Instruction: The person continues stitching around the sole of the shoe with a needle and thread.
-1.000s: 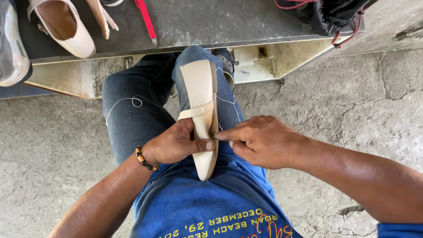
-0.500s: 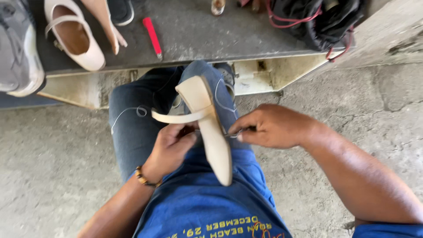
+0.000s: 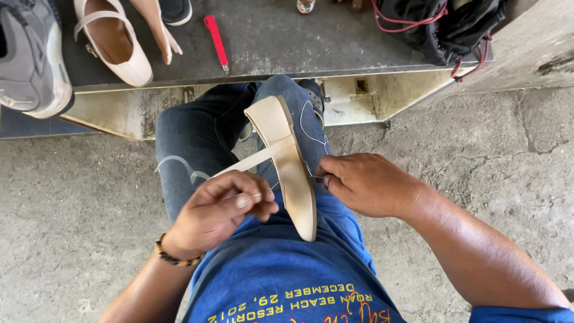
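Shoe (image 3: 290, 161) rests sole-up on our knee, toe at six o'clock: left hand (image 3: 218, 212) pinches its strap (image 3: 251, 161) taut, right hand (image 3: 365, 182) grips thread (image 3: 311, 128).

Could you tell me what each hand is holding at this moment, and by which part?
The left hand pinches the strap of the cream shoe; the right hand grips the shoe's side edge, apparently pinching a needle.
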